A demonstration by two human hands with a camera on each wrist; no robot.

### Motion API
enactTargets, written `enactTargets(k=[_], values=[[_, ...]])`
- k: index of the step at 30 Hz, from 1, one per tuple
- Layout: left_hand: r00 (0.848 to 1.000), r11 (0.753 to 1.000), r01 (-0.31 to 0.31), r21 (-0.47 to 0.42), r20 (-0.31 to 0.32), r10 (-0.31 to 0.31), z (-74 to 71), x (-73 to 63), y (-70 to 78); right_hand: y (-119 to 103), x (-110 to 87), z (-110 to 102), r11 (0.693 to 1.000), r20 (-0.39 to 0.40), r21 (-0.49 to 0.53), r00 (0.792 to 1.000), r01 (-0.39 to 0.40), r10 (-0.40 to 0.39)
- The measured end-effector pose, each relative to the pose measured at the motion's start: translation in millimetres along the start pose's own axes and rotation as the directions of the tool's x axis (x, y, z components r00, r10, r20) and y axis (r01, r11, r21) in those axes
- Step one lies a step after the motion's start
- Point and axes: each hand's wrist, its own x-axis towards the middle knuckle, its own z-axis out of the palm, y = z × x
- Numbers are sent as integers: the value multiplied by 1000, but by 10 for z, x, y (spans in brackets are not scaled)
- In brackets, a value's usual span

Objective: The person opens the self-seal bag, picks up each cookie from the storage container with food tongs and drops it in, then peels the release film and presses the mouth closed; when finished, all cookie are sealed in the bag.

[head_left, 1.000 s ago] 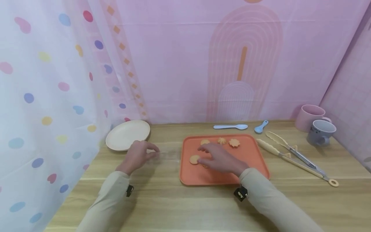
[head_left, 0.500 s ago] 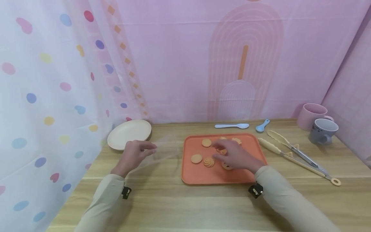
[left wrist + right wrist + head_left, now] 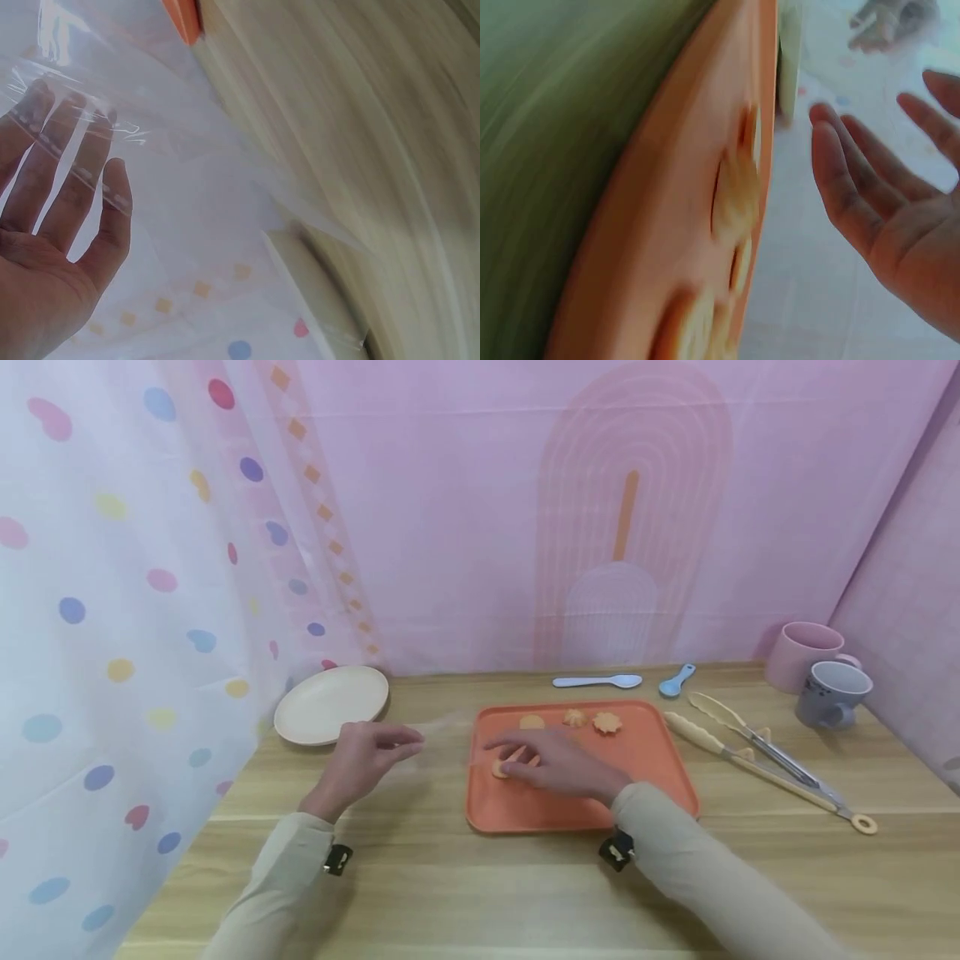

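My left hand point(image 3: 367, 760) pinches a clear plastic bag or film, very faint in the head view. In the left wrist view the see-through plastic point(image 3: 180, 142) lies over the fingertips of the left hand point(image 3: 60, 210). My right hand point(image 3: 558, 764) hovers above the left half of an orange tray point(image 3: 630, 806), fingers loosely bent. The right wrist view shows nothing in the right hand point(image 3: 900, 195). On the tray are a round cookie point(image 3: 532, 722), a small piped cookie point(image 3: 574, 717) and a flower-shaped cookie point(image 3: 607, 722). Another cookie point(image 3: 498, 769) is partly covered by the right hand.
A cream plate point(image 3: 332, 703) stands behind the left hand. At the back lie a pale spoon point(image 3: 597, 681) and a small blue measuring spoon point(image 3: 677, 681). Tongs point(image 3: 768, 760) lie right of the tray. Beyond them stand a pink mug point(image 3: 798, 656) and a grey mug point(image 3: 832, 693).
The right hand first moved right across the tray, then back left, covering the swirled cookie again. The left hand has shifted slightly right with the plastic.
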Motion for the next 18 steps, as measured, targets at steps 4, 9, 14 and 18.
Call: enactTargets(k=[4, 9, 14, 18], values=[[1000, 1000, -23, -6, -4, 23, 0, 14, 52, -52, 164, 153, 1000, 42, -8, 999, 8, -8], [999, 998, -1, -63, -49, -2, -62, 41, 61, -72, 276, 249, 996, 16, -9, 996, -91, 91], [991, 991, 15, -133, -127, -33, -170, 29, 21, -33, 326, 297, 980, 43, 110, 985, -168, 164], [992, 990, 22, -141, -120, -39, -219, 15, -9, -8, 339, 313, 987, 82, 89, 988, -138, 130]])
